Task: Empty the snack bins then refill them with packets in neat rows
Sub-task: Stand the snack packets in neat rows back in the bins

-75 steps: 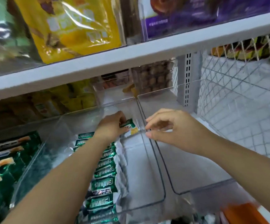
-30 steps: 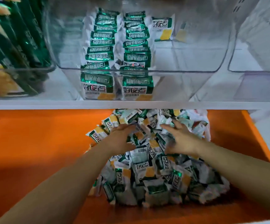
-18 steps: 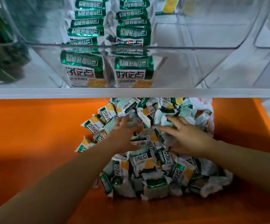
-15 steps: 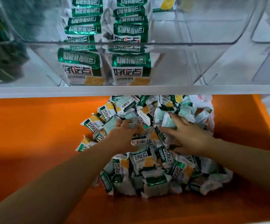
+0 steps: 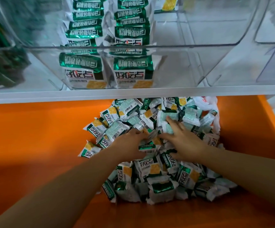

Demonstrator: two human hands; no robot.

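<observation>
Your left grip (image 5: 130, 145) and right grip (image 5: 186, 142) have dropped from the bin (image 5: 182, 46) to the loose packets (image 5: 150, 167) heaped on the orange surface (image 5: 34, 137). The left curls round packets mid-heap; the right lies released, fingers spread on top. Two neat rows (image 5: 84, 29) fill the bin's left side.

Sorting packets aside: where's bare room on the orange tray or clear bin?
Bare: orange tray left of the pile, narrow strip right of it, and the clear bin right of its two rows. Crowded: the pile under left hand and right hand.
</observation>
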